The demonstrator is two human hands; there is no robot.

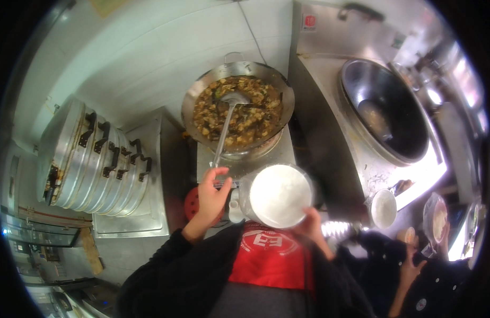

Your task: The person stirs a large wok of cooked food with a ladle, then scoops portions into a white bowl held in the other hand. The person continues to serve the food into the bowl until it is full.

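A wide metal wok (187,108) holds a brown chunky dish (255,119) with pale pieces in sauce. A metal ladle (225,130) rests in it, its handle sloping over the near rim toward me. My left hand (210,197) is at the handle's near end, thumb and forefinger apart; whether a finger touches the handle is hard to see. In front of my body my right hand (308,225) grips the near right rim of a round white bowl (281,196). The bowl's inside is bright white, and clear film seems to wrap its outside.
Stacked metal steamer tiers (104,167) with black handles stand at left on a metal counter (131,225). A dark wok (385,111) sits in the stove on the right. Another white bowl (383,209) stands below it. At lower right a co-worker's hand (412,267) shows.
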